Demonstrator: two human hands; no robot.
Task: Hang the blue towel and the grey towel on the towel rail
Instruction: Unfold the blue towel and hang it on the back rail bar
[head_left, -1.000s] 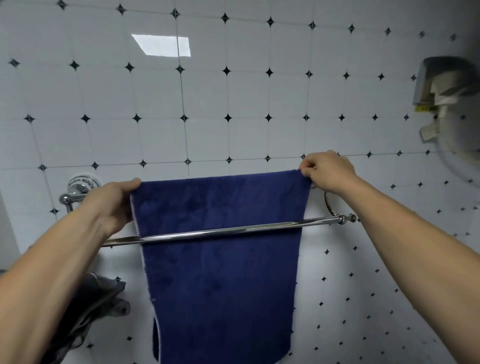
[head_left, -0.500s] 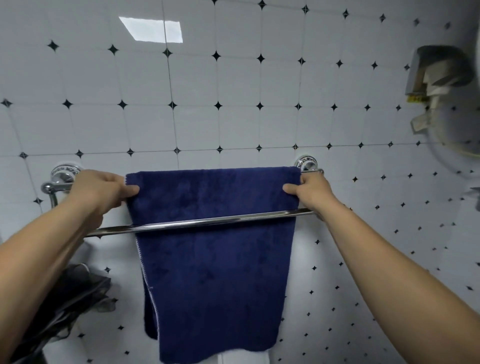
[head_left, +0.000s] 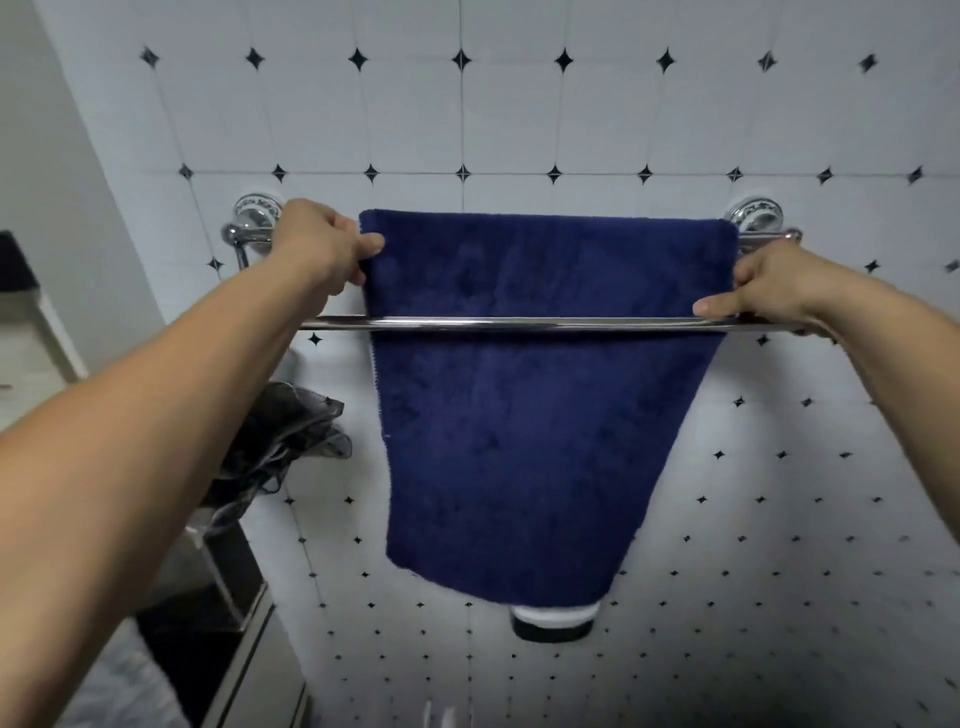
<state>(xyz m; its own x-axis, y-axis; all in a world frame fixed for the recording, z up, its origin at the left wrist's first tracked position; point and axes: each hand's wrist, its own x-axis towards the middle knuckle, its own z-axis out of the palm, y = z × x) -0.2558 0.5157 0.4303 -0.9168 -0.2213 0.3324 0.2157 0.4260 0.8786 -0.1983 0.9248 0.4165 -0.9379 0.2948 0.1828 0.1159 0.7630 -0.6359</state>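
The blue towel (head_left: 524, 415) hangs over the back bar of the chrome towel rail (head_left: 519, 325), draped down behind the front bar against the tiled wall. My left hand (head_left: 322, 244) pinches the towel's upper left edge near the left wall mount. My right hand (head_left: 769, 283) grips the towel's upper right edge, its thumb lying along the front bar. The grey towel is not something I can pick out for certain.
A crumpled dark grey sheer cloth (head_left: 285, 441) hangs below the rail's left end, beside my left forearm. A cabinet edge (head_left: 244, 639) lies at lower left. A white and black round object (head_left: 553, 621) peeks out under the towel's hem.
The camera has tilted down and moved closer. Both hands slid a little lower along the towel's edges, and the towel now lies flatter and wider over the back bar.
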